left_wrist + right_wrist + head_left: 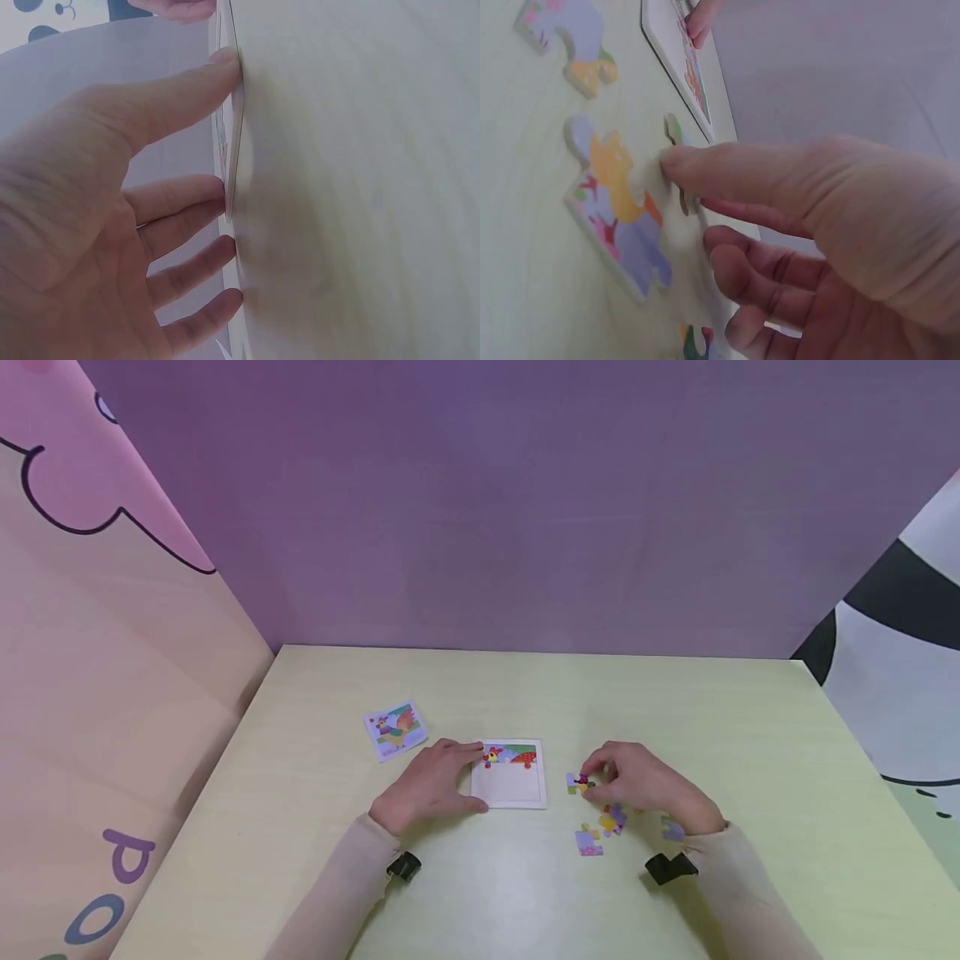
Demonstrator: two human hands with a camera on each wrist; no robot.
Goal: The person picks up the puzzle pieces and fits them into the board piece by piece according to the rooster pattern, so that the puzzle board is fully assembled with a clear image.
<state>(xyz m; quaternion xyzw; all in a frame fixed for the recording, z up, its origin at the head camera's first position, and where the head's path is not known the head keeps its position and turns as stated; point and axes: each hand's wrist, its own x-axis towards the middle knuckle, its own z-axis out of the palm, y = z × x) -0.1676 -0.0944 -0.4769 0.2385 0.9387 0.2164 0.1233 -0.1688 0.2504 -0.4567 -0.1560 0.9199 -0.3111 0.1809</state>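
Observation:
A white-bordered puzzle board [510, 788] lies flat on the table, its top strip filled with a picture of a red and yellow figure and the lower part bare white. My left hand [433, 782] spans the board's left side, index fingertip at the upper corner and thumb at the lower one, fingers fairly straight. To the right of the board, my right hand [647, 778] pinches a puzzle piece [572, 784] between thumb and index finger, low over the tabletop. In the right wrist view the thumb [686, 165] covers part of that piece.
Below the right hand lie loose puzzle pieces: a lilac one [589, 845], a yellow and purple one [614, 820], and another lilac one [672, 830] near the wrist. A small picture card [395, 732] sits at the upper left. A purple panel [525, 527] rises behind the table.

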